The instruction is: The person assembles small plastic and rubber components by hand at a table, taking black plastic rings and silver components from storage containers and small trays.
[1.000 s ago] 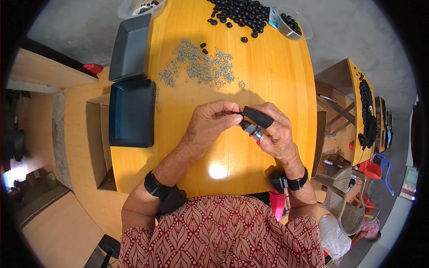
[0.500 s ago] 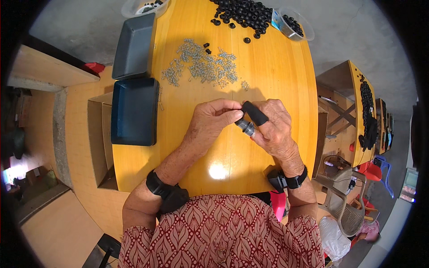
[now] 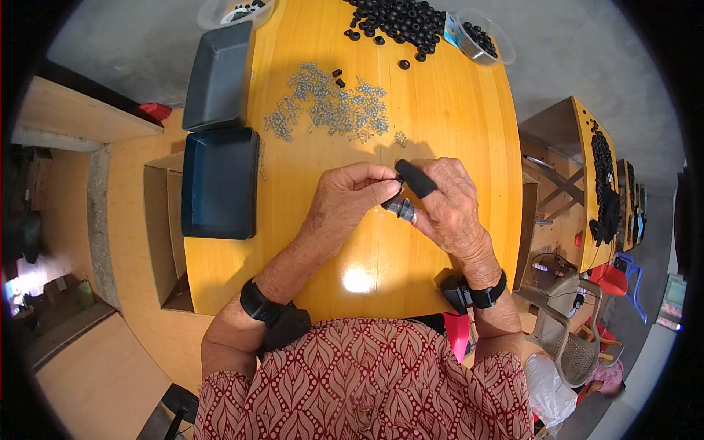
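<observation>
Above a yellow wooden table [image 3: 455, 110], a small black piece [image 3: 400, 178], mostly hidden, sits between the pinched thumb and forefinger of a person's left hand [image 3: 334, 202]. Close against it is the right hand [image 3: 452, 202], its forefinger in a black sleeve [image 3: 416, 180] and its thumb in a grey wrapping [image 3: 401, 208]; whether these two digits also grip the piece cannot be told. Beyond the hands spreads a scatter of tiny silvery parts [image 3: 330, 103]. Farther off lies a heap of rounded black parts [image 3: 400, 22], beside a clear tub [image 3: 507, 53] holding more. At left, a grey tray [image 3: 218, 73] adjoins a dark blue tray [image 3: 220, 191]; black straps [image 3: 490, 293] circle both forearms.
</observation>
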`<state>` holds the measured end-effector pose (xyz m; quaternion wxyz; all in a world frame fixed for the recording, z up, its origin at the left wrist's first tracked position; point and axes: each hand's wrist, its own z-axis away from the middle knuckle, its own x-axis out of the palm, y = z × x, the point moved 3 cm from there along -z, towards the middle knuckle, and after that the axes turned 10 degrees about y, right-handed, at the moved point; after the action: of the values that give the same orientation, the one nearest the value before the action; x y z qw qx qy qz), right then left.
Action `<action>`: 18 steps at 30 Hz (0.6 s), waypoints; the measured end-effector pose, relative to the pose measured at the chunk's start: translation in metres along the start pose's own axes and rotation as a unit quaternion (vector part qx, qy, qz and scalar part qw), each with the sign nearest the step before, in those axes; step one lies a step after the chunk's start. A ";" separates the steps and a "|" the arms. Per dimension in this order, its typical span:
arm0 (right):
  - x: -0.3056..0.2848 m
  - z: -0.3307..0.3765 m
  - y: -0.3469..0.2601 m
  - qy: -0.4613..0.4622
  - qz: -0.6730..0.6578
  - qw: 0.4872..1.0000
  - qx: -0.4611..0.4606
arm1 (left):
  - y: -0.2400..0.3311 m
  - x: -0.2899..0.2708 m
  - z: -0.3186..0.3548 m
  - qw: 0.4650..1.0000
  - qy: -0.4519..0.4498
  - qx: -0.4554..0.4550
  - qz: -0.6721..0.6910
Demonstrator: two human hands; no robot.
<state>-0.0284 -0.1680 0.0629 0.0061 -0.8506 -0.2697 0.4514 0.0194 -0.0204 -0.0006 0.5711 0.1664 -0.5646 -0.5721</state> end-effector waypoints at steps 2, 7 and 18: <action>0.001 0.002 0.001 -0.002 -0.006 1.000 -0.012 | -0.001 0.000 0.000 1.000 0.008 0.003 -0.017; -0.001 0.004 0.004 0.003 -0.005 0.999 -0.032 | -0.001 -0.002 -0.001 0.996 0.008 0.024 -0.081; 0.001 0.006 0.004 0.020 -0.005 0.999 -0.026 | 0.002 0.000 0.000 0.993 -0.029 0.039 -0.105</action>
<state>-0.0304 -0.1729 0.0580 -0.0082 -0.8580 -0.2858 0.4267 0.0198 -0.0200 0.0013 0.4842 0.2309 -0.5821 -0.6111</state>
